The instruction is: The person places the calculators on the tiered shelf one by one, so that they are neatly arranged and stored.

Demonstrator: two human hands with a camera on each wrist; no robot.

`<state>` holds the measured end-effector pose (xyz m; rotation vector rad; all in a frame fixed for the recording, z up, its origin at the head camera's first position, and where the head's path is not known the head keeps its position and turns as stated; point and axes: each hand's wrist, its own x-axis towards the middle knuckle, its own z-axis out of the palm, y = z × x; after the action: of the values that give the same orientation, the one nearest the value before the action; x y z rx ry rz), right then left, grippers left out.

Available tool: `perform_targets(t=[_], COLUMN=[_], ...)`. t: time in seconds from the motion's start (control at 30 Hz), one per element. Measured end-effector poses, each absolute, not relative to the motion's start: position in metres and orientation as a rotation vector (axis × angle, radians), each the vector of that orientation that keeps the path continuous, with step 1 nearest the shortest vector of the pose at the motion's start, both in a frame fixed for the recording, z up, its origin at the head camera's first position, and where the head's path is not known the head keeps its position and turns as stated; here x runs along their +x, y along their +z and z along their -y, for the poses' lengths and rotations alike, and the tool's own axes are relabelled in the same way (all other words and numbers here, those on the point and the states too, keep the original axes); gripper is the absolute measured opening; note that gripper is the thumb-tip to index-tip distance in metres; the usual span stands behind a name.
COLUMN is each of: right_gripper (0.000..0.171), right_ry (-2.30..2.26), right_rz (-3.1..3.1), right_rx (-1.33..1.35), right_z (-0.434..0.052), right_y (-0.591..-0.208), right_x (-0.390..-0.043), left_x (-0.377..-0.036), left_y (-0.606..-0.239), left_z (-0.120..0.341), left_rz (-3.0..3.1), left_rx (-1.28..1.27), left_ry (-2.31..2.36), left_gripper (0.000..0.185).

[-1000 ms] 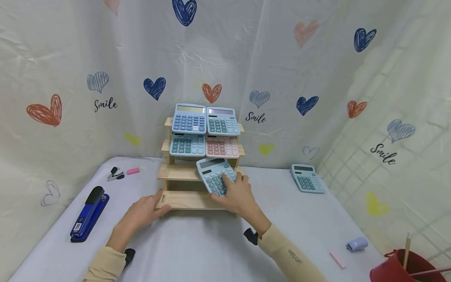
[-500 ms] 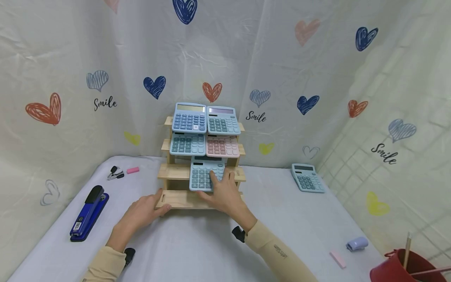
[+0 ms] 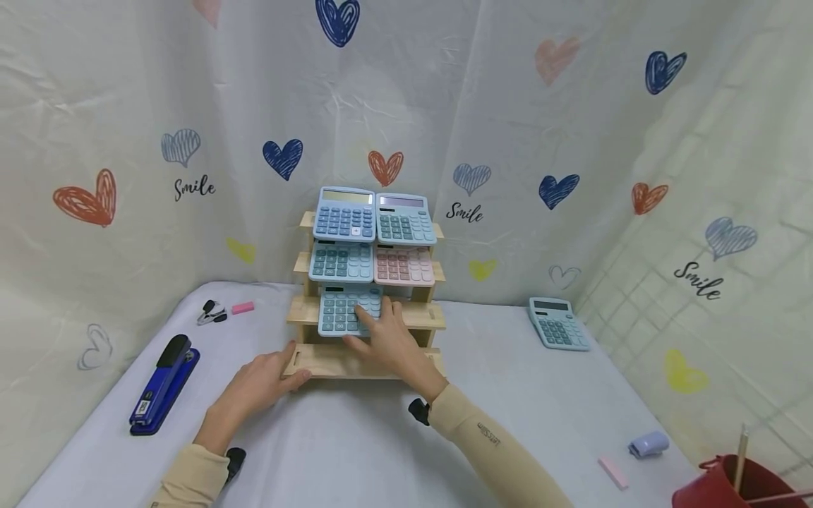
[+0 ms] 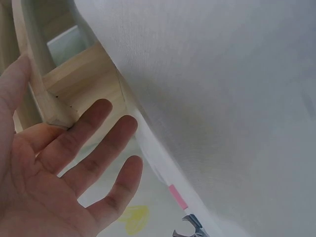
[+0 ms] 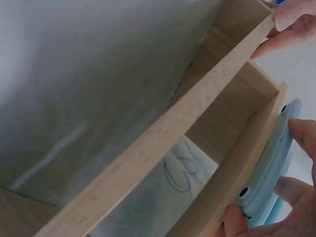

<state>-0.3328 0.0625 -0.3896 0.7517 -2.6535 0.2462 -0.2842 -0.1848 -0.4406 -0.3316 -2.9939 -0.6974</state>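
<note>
In the head view my right hand (image 3: pixel 395 346) holds a light blue calculator (image 3: pixel 335 312) on the left part of the third tier of a stepped wooden rack (image 3: pixel 375 361). Its thumb is at the calculator's lower edge and fingers lie over the keys; the right wrist view shows the calculator's (image 5: pixel 269 170) side edge between thumb and fingers. My left hand (image 3: pixel 255 384) grips the left end of the bottom tier. In the left wrist view, this hand (image 4: pixel 64 173) has thumb and index finger on the rack's end (image 4: pixel 59 111), the other fingers extended.
Two blue calculators (image 3: pixel 344 215) fill the top tier. Below sit a blue one (image 3: pixel 341 262) and a pink one (image 3: pixel 404 266). Another calculator (image 3: pixel 557 324) lies right. A stapler (image 3: pixel 164 386), staple remover (image 3: pixel 212 312), erasers (image 3: pixel 243 307), lilac object (image 3: pixel 648 444) and red bucket (image 3: pixel 708 487) surround.
My right hand has slid the calculator leftward along the third tier and turned it from tilted to straight, under the blue calculator above. My left hand has stayed at the rack's left end.
</note>
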Motion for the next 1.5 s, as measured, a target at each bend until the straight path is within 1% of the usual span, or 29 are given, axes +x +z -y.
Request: perform_targets(t=[0.23, 0.47, 0.63, 0.77, 0.9, 1.13, 1.2, 1.37, 1.43, 1.5], right_gripper=[0.062, 0.063, 0.065, 0.068, 0.066, 0.052, 0.057, 0.083, 0.087, 0.087], right_ry=[0.293, 0.215, 0.227, 0.210, 0.262, 0.317, 0.309, 0.253, 0.224, 0.195], right_rz=[2.741, 2.723, 2.754, 2.725, 2.710, 2.683, 2.719, 2.882, 2.926, 2.952], right_rx=[0.742, 0.733, 0.696, 0.679, 0.660, 0.587, 0.546, 0.461, 0.411, 0.345], right_z=[-0.047, -0.037, -0.043, -0.057, -0.079, -0.137, -0.158, -0.214, -0.236, -0.260], right_y=[-0.386, -0.383, -0.381, -0.381, -0.385, -0.395, -0.395, -0.401, -0.405, -0.412], right_x=[-0.336, -0.337, -0.335, -0.332, -0.328, -0.333, -0.338, -0.353, -0.361, -0.371], left_x=[-0.285, -0.285, -0.286, -0.286, -0.286, -0.285, -0.285, -0.285, -0.285, -0.285], left_y=[-0.444, -0.442, -0.440, -0.439, -0.440, -0.440, -0.439, -0.439, -0.440, -0.440], left_z=[0.184, 0.185, 0.184, 0.183, 0.183, 0.185, 0.186, 0.186, 0.185, 0.185], left_rz=[3.006, 2.994, 3.001, 3.001, 3.019, 3.044, 3.044, 3.036, 3.035, 3.033], left_rx=[-0.340, -0.336, -0.336, -0.337, -0.315, -0.290, -0.289, -0.302, -0.308, -0.313], left_ry=[-0.706, -0.688, -0.682, -0.677, -0.682, -0.686, -0.689, -0.700, -0.704, -0.705], left_gripper=[0.083, 0.081, 0.082, 0.082, 0.082, 0.087, 0.087, 0.087, 0.087, 0.087])
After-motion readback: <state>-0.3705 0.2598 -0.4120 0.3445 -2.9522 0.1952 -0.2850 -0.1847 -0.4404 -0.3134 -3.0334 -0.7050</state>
